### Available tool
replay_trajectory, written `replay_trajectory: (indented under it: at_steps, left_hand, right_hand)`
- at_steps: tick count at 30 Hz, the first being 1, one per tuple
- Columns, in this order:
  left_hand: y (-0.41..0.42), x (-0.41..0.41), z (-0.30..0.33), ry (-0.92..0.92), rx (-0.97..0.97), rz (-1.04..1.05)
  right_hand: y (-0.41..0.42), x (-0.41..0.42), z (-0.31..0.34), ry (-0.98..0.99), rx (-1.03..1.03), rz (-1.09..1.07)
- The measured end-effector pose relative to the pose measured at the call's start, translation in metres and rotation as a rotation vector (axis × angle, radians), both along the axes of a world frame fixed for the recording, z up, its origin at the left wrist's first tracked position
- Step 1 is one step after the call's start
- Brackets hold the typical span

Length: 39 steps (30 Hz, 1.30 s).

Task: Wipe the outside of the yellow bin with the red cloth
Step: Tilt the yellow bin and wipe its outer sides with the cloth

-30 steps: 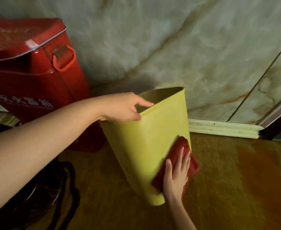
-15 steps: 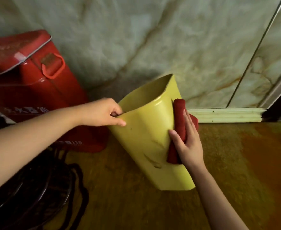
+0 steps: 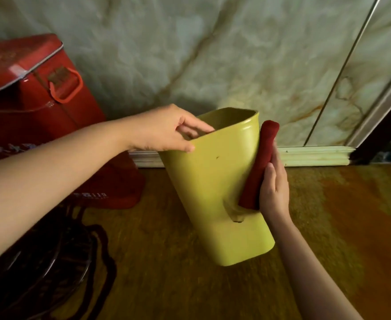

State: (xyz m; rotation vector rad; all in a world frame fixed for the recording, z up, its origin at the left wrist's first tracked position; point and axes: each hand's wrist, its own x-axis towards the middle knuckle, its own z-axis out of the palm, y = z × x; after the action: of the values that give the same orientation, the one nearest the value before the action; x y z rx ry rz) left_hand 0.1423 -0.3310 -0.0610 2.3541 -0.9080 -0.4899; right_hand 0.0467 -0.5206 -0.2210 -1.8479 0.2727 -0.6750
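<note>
Wiping is under way on the bin's (image 3: 213,188) right side: the right hand (image 3: 274,192) presses the cloth (image 3: 259,167), rolled into a long pad, flat against the wall, its grip closed around the cloth with the fingers behind it and the thumb in front. The left hand (image 3: 164,130) pinches the rim, thumb outside and fingers curled inside, and holds the bin tilted with its mouth toward the wall; its base looks to rest on the floor (image 3: 328,215), though contact is hard to confirm.

Compared with a second ago, the cloth has travelled from low near the base up to just under the rim, so one upward stroke along this side looks finished. Since half a second ago it sits a little higher, its top end now poking past the rim's edge. The bin has also turned, showing a dent or notch low on its front face. By my judgement, the front and far faces remain to be wiped. The red box (image 3: 35,100) stands beside the bin, apart from it.
</note>
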Motion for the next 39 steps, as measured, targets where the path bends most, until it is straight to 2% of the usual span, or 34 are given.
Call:
replay_trajectory:
  at_steps: [4,7,12,17,20,23,26,28,32,34,37,39]
  left_hand:
    - [0.005,0.000,0.000,-0.116,0.074,0.044]
    - [0.000,-0.002,0.002,-0.126,0.080,0.059]
    - [-0.027,-0.011,0.003,-0.099,0.045,0.010]
    - [-0.037,-0.009,0.002,-0.063,0.040,-0.012]
    - [-0.043,-0.008,0.000,-0.111,0.059,0.006]
    - [-0.049,-0.009,0.000,-0.138,0.072,0.010]
    - [-0.055,-0.010,-0.001,-0.141,0.053,0.020]
    - [-0.063,-0.011,-0.001,-0.135,0.053,0.017]
    - [-0.083,-0.011,-0.004,-0.133,-0.013,0.000]
    - [-0.091,-0.010,-0.003,-0.147,-0.034,-0.033]
    - [-0.058,0.000,0.004,-0.083,0.089,-0.159]
    - [-0.021,0.008,0.002,-0.166,0.216,-0.145]
  right_hand:
    - [-0.005,-0.003,0.001,0.042,0.110,-0.036]
    - [0.017,-0.011,0.003,-0.040,-0.070,-0.115]
    - [0.059,-0.014,0.015,-0.011,-0.486,-0.268]
    - [0.041,-0.001,0.002,-0.004,-0.586,-0.336]
    - [0.035,-0.023,-0.042,0.092,-0.515,-0.299]
    - [0.037,-0.072,-0.096,0.267,-0.203,-0.311]
    - [0.042,-0.077,-0.100,0.343,0.013,-0.371]
    - [0.042,-0.056,-0.072,0.301,-0.017,-0.387]
    - [0.025,-0.010,-0.004,0.092,-0.237,-0.309]
    - [0.012,0.000,0.013,0.077,-0.252,-0.272]
    - [-0.003,0.002,0.013,0.075,-0.248,-0.254]
    - [-0.007,0.004,0.007,0.066,-0.235,-0.246]
